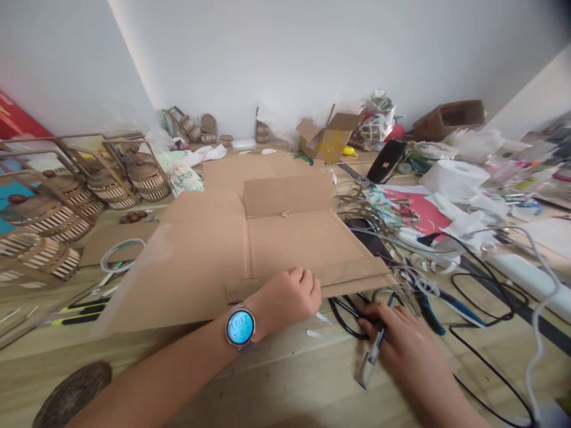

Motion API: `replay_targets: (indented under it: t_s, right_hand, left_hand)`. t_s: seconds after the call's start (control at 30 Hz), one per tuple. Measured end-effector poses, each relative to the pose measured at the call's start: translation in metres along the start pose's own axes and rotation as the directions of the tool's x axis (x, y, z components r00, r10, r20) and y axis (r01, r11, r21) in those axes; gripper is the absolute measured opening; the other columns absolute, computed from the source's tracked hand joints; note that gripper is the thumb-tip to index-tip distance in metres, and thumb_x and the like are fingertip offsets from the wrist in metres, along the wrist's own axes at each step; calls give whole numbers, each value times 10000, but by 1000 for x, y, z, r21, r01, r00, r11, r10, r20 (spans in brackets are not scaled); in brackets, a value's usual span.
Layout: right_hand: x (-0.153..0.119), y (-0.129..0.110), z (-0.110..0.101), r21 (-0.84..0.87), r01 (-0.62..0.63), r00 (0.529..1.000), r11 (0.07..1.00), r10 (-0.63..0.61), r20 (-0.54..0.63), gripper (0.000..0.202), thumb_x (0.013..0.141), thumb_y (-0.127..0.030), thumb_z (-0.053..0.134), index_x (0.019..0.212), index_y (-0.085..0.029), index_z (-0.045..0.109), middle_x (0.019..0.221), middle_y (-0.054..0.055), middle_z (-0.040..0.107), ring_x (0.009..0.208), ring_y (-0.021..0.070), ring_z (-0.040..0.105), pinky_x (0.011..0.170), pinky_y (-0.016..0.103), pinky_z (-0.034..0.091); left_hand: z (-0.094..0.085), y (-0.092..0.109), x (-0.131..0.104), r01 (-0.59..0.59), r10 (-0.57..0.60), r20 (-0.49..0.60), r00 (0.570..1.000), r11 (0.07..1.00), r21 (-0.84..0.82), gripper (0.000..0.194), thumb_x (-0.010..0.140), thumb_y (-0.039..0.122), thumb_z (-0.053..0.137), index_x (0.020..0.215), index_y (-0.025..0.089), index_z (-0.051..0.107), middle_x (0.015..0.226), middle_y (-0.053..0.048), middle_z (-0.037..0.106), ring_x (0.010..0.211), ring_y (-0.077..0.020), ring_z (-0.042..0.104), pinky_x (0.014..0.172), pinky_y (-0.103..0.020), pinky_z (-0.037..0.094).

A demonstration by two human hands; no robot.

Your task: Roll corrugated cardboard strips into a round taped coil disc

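A flattened cardboard box [200,255] lies in front of me with one flap standing up at its far side. My left hand [294,294], with a round watch [241,327] on the wrist, is closed over a long cardboard strip [348,274] along the box's near edge. Its fingertips are partly hidden. Right of the box, my right hand [397,330] is closed around a slim pen [370,364] with a clear end pointing toward me. Black loops like scissors handles [342,319] lie by its fingertips; I cannot tell whether the hand grips them.
Striped lidded baskets [116,184] stand at left, near cutters [84,312]. On the right are blue-handled pliers [430,312], black cable [491,356], a paper roll [459,178] and scraps. An open carton [332,139] stands by the wall. A dark round block [74,392] sits at lower left.
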State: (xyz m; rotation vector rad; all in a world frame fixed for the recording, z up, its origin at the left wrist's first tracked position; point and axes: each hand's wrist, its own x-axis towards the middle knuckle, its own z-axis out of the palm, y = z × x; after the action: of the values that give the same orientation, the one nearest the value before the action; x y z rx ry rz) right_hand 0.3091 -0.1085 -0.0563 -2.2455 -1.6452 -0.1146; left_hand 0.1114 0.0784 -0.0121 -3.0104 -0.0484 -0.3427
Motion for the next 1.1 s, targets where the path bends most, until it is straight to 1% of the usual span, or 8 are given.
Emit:
replay_targets:
  t_s: [0.13,0.27,0.4,0.5,0.67,0.73,0.87,1.1]
  right_hand:
    - [2,3,-1,7,-45,999,999,45,-3,169,873,-381,523,776,-253,576,707,35,688,689,235,658,636,347,460]
    - [2,16,-6,2,-115,993,993,115,-30,171,853,-385,508,756,-253,556,695,49,686,663,250,653,615,353,451]
    - [1,29,-15,13,-177,983,984,177,-46,187,808,-428,543,756,-254,591,663,53,690,654,275,659,602,366,450]
    - [-1,30,-22,58,-224,972,973,227,-56,222,822,-463,530,814,-258,616,739,64,720,701,286,680,613,376,476]
    - [-3,20,-25,185,-394,903,900,417,-103,255,864,-497,521,930,-268,612,847,79,747,789,307,707,627,382,508]
    - [-2,15,-22,225,-394,903,891,421,-86,287,856,-504,536,959,-250,620,886,76,755,798,287,715,655,369,524]
    - [4,11,-14,277,-371,918,886,395,-32,293,849,-487,554,969,-236,646,869,59,764,752,239,715,624,317,517]
    - [6,14,-8,282,-364,917,888,394,-57,290,815,-463,565,969,-232,646,834,60,767,715,248,715,599,325,509]
  left_hand:
    - [-19,-8,2,14,-14,-37,999,1000,17,263,1005,259,410,938,106,613,922,-137,683,851,-236,659,678,-332,538]
    - [-25,-11,1,26,-24,-61,998,999,38,299,1014,296,387,944,108,609,929,-128,680,846,-228,658,692,-334,546]
    - [-14,-4,-7,-8,11,-45,999,998,65,243,989,265,442,910,113,614,875,-120,677,814,-229,654,617,-312,529]
    - [-2,4,-16,-33,35,-22,999,995,92,207,979,220,463,923,100,623,864,-139,683,796,-237,650,537,-287,490]
    - [14,18,-30,-87,87,3,996,990,109,199,928,86,491,1054,61,643,1082,-199,694,937,-275,653,581,-299,507]
    - [16,19,-33,-95,95,9,995,992,88,204,953,164,517,1077,60,641,1091,-186,691,946,-278,646,571,-301,497]
    - [14,14,-31,-87,87,29,996,996,6,326,975,431,527,941,130,648,922,-90,681,820,-223,617,491,-286,431]
    - [15,1,-25,-32,40,62,997,991,-126,178,960,345,587,980,177,642,1009,-50,669,893,-198,578,711,-309,493]
